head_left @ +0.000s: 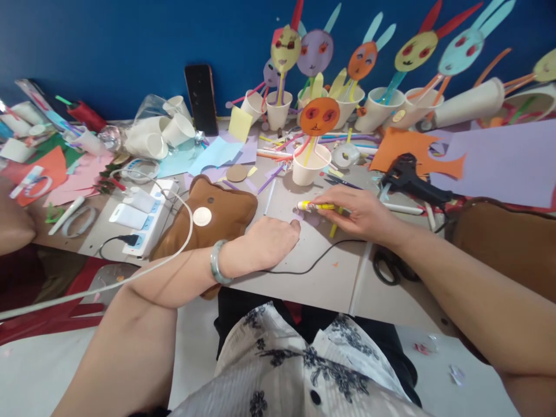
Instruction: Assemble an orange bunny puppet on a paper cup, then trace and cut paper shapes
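Note:
My right hand point(362, 214) pinches a slim yellow marker point(319, 205) whose white end points left, above the tabletop. Closed and curled under, my left hand point(273, 240) rests on the table, its thumb close to small purple paper pieces point(309, 217). Whatever may be inside its fingers is hidden. Just beyond both hands stands a white paper cup point(306, 168) holding an orange paper face point(320, 116) on a yellow stem. A yellow strip point(335, 223) lies beneath my right fingers.
A black glue gun point(419, 179) and black-handled scissors point(391, 267) lie to the right. Left are a brown cushion point(217, 205), a power strip point(150, 223) and a white cable point(189, 217). Rabbit-faced cups point(382, 107) and a phone point(201, 98) line the blue wall.

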Tool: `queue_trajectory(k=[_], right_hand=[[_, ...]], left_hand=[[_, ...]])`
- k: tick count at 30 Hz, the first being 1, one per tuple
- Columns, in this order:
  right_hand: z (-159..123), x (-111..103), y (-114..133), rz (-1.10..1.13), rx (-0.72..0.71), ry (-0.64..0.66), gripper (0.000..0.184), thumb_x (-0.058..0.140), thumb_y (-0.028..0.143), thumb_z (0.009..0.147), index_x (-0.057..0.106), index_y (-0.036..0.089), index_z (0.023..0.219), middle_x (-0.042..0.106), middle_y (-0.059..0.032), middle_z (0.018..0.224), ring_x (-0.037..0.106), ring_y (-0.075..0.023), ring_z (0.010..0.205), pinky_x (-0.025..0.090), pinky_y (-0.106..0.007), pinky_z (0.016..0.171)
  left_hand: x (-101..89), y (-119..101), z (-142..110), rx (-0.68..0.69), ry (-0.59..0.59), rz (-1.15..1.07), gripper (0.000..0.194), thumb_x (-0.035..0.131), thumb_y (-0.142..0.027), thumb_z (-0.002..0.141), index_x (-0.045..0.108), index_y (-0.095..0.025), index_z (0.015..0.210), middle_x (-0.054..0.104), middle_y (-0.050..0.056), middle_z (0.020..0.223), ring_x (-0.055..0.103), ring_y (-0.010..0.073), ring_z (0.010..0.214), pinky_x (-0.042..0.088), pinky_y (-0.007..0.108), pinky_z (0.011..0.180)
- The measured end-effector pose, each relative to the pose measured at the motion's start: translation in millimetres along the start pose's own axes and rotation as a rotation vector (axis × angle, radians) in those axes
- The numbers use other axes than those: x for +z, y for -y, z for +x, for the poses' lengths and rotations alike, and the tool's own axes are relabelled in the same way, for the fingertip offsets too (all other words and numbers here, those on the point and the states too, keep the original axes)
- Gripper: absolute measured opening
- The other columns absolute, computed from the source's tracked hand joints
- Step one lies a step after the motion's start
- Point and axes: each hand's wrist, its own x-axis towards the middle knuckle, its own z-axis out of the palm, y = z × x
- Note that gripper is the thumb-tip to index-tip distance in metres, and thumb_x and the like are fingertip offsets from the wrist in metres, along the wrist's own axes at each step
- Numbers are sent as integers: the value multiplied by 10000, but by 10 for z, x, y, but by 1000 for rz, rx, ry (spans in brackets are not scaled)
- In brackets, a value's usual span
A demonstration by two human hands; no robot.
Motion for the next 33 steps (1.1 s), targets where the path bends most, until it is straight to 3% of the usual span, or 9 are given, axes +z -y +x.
queue_trajectory(k=[7, 12, 16, 26, 33], right_hand=[[18, -51, 48, 39, 49, -28, 206, 609, 359, 1077, 771, 299, 1190, 830, -66, 1104, 764, -253, 912, 634, -427, 793], [26, -20, 96, 84, 85, 52, 258, 583, 394, 1093, 787, 269, 1190, 823, -81, 1051, 758, -247, 919, 604, -387, 815], [32, -9, 87, 86, 61, 133, 309, 531, 410, 1117, 792, 269, 1203, 804, -86, 1019, 746, -232, 912, 594, -363, 810], [12, -82, 122, -297, -129, 221, 349, 442, 221, 1126, 779, 215, 1213, 723, -98, 909, 668, -223, 857, 515, -349, 777], [-1, -122, 83, -319, -152, 193, 362, 449, 166, 1103, 762, 232, 1273, 723, -82, 913, 668, -220, 858, 522, -345, 782]], left_hand=[[50, 3, 13, 10, -26, -19, 371, 467, -230, 1121, 652, -41, 1381, 812, 186, 935, 818, 315, 898, 592, 373, 698], [68, 1, 13, -1, -29, -10, 465, 493, -220, 1109, 551, -10, 1519, 810, 180, 919, 815, 306, 886, 575, 358, 684], [4, -14, -4, 9, 8, -13, 453, 465, -196, 1110, 555, 3, 1507, 814, 196, 955, 818, 314, 904, 575, 372, 692], [-69, -18, -30, 25, 28, -34, 431, 446, -191, 1117, 564, 3, 1484, 815, 188, 961, 825, 302, 914, 587, 357, 699], [-100, -13, -49, 50, 22, -43, 404, 441, -181, 1113, 580, -6, 1450, 818, 176, 978, 830, 316, 925, 606, 385, 705]])
